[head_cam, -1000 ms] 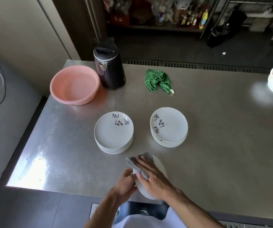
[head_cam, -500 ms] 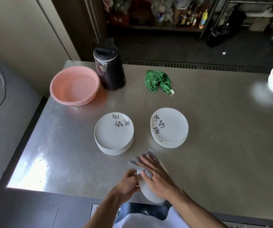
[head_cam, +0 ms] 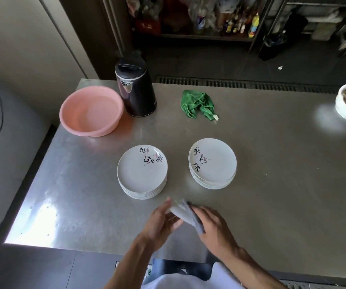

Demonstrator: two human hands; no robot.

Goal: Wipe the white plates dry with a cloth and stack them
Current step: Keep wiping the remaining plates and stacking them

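Since earlier, plate has tilted left above the table; right hand pinches cloth against it; left hand supports, grip unclear. Wiping step; stacking next needs level set-down.

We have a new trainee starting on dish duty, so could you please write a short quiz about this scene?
1. How many plate stacks stand on the table?
2. True or false: the green cloth lies on the table, in neither hand.
3. The left hand grips a plate; what does the right hand press against it? A) grey cloth B) sponge C) green cloth
Key: 1. two; 2. true; 3. A
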